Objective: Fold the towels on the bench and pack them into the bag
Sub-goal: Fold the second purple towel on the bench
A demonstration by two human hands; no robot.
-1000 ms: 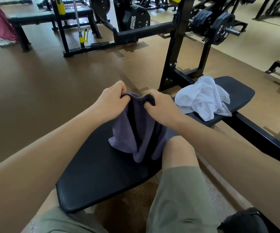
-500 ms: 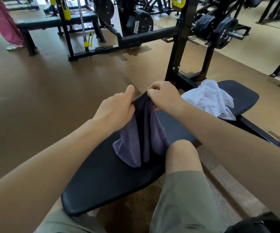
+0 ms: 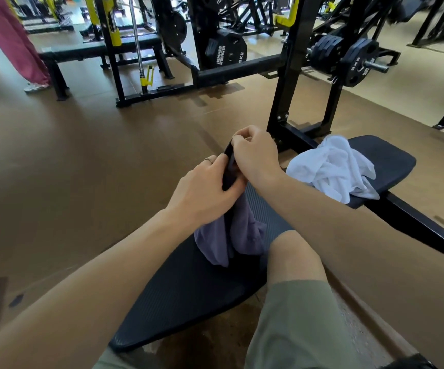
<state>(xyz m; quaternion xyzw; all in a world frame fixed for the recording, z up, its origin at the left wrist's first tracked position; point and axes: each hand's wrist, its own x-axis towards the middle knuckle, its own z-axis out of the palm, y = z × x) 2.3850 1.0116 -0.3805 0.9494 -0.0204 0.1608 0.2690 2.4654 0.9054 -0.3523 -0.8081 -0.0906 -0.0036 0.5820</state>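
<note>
A purple towel (image 3: 223,238) hangs bunched above the black bench pad (image 3: 189,296), its lower end touching the pad. My left hand (image 3: 205,190) grips its upper edge from the left. My right hand (image 3: 255,153) pinches the same edge a little higher and to the right, close against the left hand. A crumpled white towel (image 3: 332,166) lies on the far end of the bench. At the bottom right corner a dark shape (image 3: 412,363) shows; whether it is the bag I cannot tell.
My right knee (image 3: 292,251) in olive shorts is beside the bench. A black rack upright (image 3: 292,70) with weight plates (image 3: 348,59) stands just behind the bench. Further machines and another bench (image 3: 95,49) fill the back. A person's legs in pink trousers (image 3: 15,43) stand far left.
Both hands have lifted the purple towel's top edge higher and away from me, and the right hand has risen above the left. The view has tilted up.
</note>
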